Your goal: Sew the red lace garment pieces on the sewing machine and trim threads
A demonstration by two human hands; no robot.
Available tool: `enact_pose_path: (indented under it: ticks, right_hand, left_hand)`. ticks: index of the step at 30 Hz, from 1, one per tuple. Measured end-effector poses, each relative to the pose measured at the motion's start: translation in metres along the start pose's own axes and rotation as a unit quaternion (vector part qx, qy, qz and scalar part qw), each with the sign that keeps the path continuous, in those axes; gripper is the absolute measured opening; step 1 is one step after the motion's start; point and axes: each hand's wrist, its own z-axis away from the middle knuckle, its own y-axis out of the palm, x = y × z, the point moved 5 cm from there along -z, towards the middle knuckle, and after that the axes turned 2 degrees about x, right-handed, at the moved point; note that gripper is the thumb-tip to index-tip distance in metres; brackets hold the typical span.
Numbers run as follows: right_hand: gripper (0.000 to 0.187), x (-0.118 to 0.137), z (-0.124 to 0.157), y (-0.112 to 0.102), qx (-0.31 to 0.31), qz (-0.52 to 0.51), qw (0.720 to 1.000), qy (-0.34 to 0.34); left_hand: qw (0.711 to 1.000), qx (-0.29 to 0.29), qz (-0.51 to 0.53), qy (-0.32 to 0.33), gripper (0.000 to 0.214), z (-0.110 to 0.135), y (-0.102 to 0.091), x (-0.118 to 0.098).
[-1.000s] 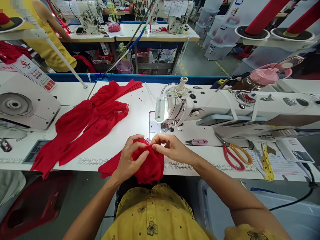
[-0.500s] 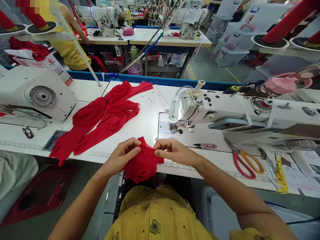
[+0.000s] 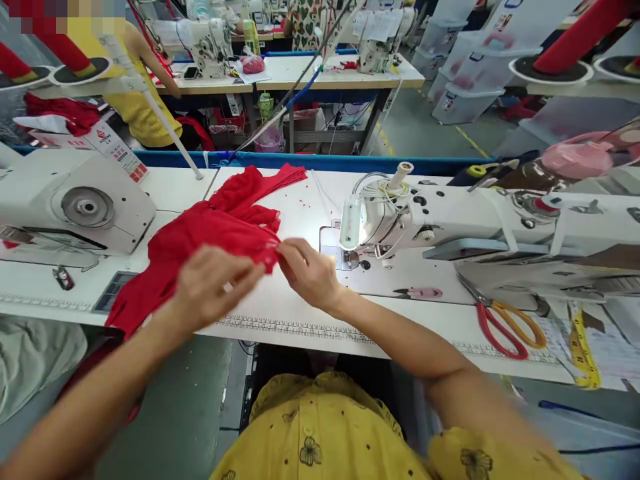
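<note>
Thin red fabric (image 3: 253,241) is stretched above the white table, its edge running between my hands. My right hand (image 3: 311,275) pinches that edge with thumb and fingers, left of the sewing machine's needle area. Smeared by motion, my left hand (image 3: 210,287) has its fingertips closed at the lower edge of the same fabric. Behind and below lies a pile of red garment pieces (image 3: 173,243), partly covered by my left hand and forearm. Where the held fabric ends and the pile begins is hard to make out.
A white sewing machine (image 3: 380,217) stands to the right, another machine (image 3: 85,200) at the left. Thread snips (image 3: 420,293), scissors (image 3: 505,323) and a yellow tape measure (image 3: 583,347) lie on the right. A ruler strip (image 3: 300,329) runs along the front edge. A person in yellow (image 3: 143,87) is beyond.
Both hands have moved up and left from above my lap to the red pile. The bunched red fabric has left the table's front edge and is now spread between my hands.
</note>
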Motion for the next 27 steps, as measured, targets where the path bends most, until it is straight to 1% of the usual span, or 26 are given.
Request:
enact_pose_path:
  ticks: [1,2,3,5,6,8,10,11,12,14,16,18,20,23,25,27]
  right_hand:
    - [0.020,-0.006,0.017,-0.002,0.011,0.040,0.998,-0.037]
    - [0.020,-0.012,0.035,-0.003,0.031,0.074,0.994,-0.077]
    - [0.020,-0.020,0.052,-0.004,0.057,0.107,0.987,-0.108]
    - [0.020,-0.038,0.080,-0.009,0.095,0.166,0.971,-0.142]
    - [0.021,-0.047,0.088,-0.014,0.110,0.188,0.966,-0.139]
    - [0.024,-0.063,0.098,-0.026,0.131,0.206,0.965,-0.094]
    - [0.026,-0.073,0.104,-0.038,0.159,0.184,0.970,-0.025]
    - [0.027,-0.075,0.107,-0.042,0.176,0.158,0.972,0.000]
    - [0.029,-0.073,0.110,-0.046,0.194,0.126,0.973,0.009]
    - [0.037,-0.065,0.118,-0.050,0.221,0.063,0.973,-0.011]
    - [0.040,-0.057,0.124,-0.050,0.231,0.032,0.971,-0.050]
    - [0.036,-0.051,0.128,-0.048,0.242,0.033,0.966,-0.078]
    - [0.031,-0.050,0.130,-0.044,0.256,0.048,0.961,-0.091]
    - [0.029,-0.048,0.128,-0.041,0.256,0.070,0.958,-0.108]
    - [0.027,-0.045,0.126,-0.042,0.246,0.078,0.958,-0.123]
    - [0.026,-0.043,0.124,-0.044,0.240,0.084,0.957,-0.138]
  left_hand:
    - [0.999,-0.003,-0.002,0.045,0.019,0.013,0.018,-0.017]
    - [0.994,-0.013,-0.045,0.098,0.019,0.026,0.039,-0.035]
    - [0.987,-0.023,-0.080,0.136,0.018,0.036,0.059,-0.050]
    - [0.982,-0.023,-0.104,0.158,0.014,0.043,0.096,-0.069]
    - [0.981,-0.021,-0.108,0.161,0.013,0.040,0.109,-0.076]
    - [0.982,-0.019,-0.103,0.158,0.012,0.029,0.125,-0.082]
    - [0.983,-0.020,-0.097,0.154,0.011,0.017,0.130,-0.085]
    - [0.984,-0.018,-0.095,0.150,0.011,0.012,0.131,-0.087]
    - [0.985,-0.012,-0.096,0.145,0.011,0.009,0.132,-0.088]
    - [0.986,0.015,-0.101,0.130,0.014,0.006,0.133,-0.092]
    - [0.988,0.052,-0.098,0.104,0.015,0.006,0.134,-0.096]
    - [0.992,0.078,-0.072,0.070,0.018,0.003,0.132,-0.098]
    - [0.995,0.082,-0.040,0.038,0.023,0.000,0.127,-0.096]
    - [0.995,0.097,-0.021,-0.004,0.023,0.000,0.128,-0.084]
    - [0.990,0.138,-0.004,-0.031,0.026,0.007,0.138,-0.073]
    - [0.982,0.176,0.037,-0.049,0.031,0.014,0.150,-0.063]
